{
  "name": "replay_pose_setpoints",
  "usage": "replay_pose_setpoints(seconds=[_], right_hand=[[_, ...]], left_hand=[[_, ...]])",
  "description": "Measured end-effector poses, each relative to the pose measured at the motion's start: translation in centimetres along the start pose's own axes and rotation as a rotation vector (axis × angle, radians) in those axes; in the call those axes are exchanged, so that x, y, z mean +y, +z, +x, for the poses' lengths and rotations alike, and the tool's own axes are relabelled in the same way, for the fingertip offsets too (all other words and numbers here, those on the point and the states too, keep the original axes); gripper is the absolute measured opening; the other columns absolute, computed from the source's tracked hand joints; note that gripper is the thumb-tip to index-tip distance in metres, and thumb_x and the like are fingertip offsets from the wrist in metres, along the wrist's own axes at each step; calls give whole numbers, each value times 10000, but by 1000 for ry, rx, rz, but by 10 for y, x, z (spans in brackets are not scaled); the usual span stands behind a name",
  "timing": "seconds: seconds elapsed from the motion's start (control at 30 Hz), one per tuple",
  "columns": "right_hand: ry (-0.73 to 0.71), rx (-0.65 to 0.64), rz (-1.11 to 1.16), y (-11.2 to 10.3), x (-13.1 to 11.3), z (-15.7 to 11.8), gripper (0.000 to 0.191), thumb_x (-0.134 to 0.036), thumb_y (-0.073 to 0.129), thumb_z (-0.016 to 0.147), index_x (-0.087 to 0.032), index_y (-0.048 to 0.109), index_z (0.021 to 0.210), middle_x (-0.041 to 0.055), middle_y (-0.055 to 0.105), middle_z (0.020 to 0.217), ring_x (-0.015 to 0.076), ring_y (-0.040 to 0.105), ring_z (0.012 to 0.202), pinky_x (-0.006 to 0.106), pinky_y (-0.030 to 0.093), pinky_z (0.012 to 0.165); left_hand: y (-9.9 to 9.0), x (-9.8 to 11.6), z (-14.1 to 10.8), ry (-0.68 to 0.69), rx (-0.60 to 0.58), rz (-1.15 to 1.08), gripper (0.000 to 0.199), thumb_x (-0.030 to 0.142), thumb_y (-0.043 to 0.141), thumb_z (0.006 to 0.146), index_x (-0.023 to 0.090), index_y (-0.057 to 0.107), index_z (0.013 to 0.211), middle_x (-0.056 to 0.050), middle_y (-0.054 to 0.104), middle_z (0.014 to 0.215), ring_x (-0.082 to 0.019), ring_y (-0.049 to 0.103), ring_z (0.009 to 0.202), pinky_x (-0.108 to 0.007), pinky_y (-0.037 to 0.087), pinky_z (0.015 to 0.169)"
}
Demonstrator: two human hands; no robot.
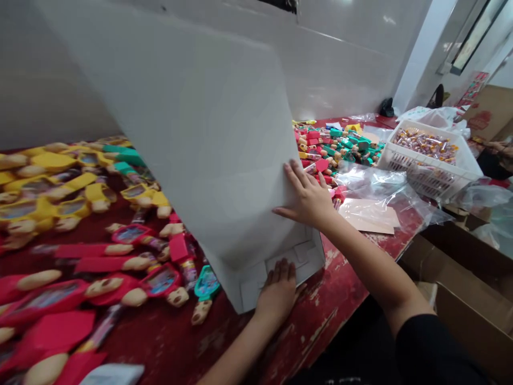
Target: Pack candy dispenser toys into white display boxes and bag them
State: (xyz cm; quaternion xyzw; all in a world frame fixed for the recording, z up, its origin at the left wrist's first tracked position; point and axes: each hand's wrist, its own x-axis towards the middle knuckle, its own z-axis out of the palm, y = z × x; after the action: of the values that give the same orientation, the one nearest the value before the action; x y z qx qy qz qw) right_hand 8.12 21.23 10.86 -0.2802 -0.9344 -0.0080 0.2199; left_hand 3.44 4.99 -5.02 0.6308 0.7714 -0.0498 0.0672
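A large white cardboard display box [216,139] stands on the red table, its tall back panel leaning up and its low folded base towards me. My right hand [306,195] lies against the right edge of the panel with fingers spread. On the folded front flap at the base, my left hand [278,291] rests with its fingers stretched flat over the cardboard. Just left of the base lies a green toy [207,282] with a beige dog-like head. Red toys [120,283] of a similar kind are spread further left.
Yellow toys [44,182] lie at the back left of the red table [316,315]. Green toys [358,147] are heaped behind the box, near clear plastic bags [372,182]. A white basket [430,155] holds small wrapped pieces. Open brown cartons [468,283] stand at the right.
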Motion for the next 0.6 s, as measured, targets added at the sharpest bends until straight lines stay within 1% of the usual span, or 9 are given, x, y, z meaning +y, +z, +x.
replay_pose_setpoints(seconds=[0.1,0.17,0.2,0.23,0.27,0.37,0.4,0.5,0.6], right_hand=[[49,-287,143,1,8,21,967,-699,637,703,-179,337,1461,111,287,1541,366,423,1311,574,268,1121],[48,-503,291,3,19,27,917,-712,628,700,-172,424,1414,118,365,1503,348,402,1338,505,319,1115],[36,-556,375,5,27,26,895,-705,623,711,-173,438,1406,117,379,1495,330,383,1357,467,328,1117],[30,-555,456,8,35,21,862,-692,612,731,-180,443,1404,111,398,1485,308,385,1360,436,343,1111],[50,-485,516,12,44,14,797,-672,583,770,-201,449,1399,96,434,1464,279,423,1340,406,376,1089],[295,-100,473,31,73,-29,508,-550,399,931,-256,528,1326,58,616,1273,193,597,1151,339,480,957],[384,-42,399,40,82,-48,477,-506,387,948,-232,547,1305,77,638,1231,200,607,1126,349,478,950],[542,-32,213,68,106,-106,458,-395,584,862,-88,612,1200,204,630,1202,309,571,1155,445,419,999],[635,-59,61,93,121,-148,456,-338,650,817,-54,616,1172,258,523,1331,387,441,1283,539,316,1055]], left_hand=[[2,0,4,11,-3,19,591,383,531,911,-18,442,1336,-291,351,1392,-378,380,1312,-485,380,1080],[5,-3,4,28,12,26,598,402,520,915,-20,449,1332,-288,361,1390,-374,389,1309,-478,389,1074],[7,-6,5,38,30,23,599,409,521,913,-19,457,1327,-285,375,1385,-371,402,1302,-470,400,1067],[10,-10,5,50,53,18,599,417,529,908,-14,471,1320,-282,393,1377,-367,420,1291,-460,413,1057],[13,-15,4,69,82,13,595,426,541,899,-5,493,1307,-275,419,1364,-363,446,1273,-451,430,1042],[18,-31,3,165,278,-7,544,488,526,892,62,594,1224,-225,525,1296,-344,537,1185,-436,482,972],[18,-36,1,203,389,-8,533,518,493,900,90,620,1190,-203,558,1268,-336,565,1147,-440,489,949],[8,-46,-4,275,719,21,562,558,353,939,119,626,1159,-168,603,1218,-323,590,1082,-471,454,927],[-8,-51,-9,275,841,74,586,535,278,962,85,613,1132,-178,631,1151,-327,597,1037,-479,415,900]])
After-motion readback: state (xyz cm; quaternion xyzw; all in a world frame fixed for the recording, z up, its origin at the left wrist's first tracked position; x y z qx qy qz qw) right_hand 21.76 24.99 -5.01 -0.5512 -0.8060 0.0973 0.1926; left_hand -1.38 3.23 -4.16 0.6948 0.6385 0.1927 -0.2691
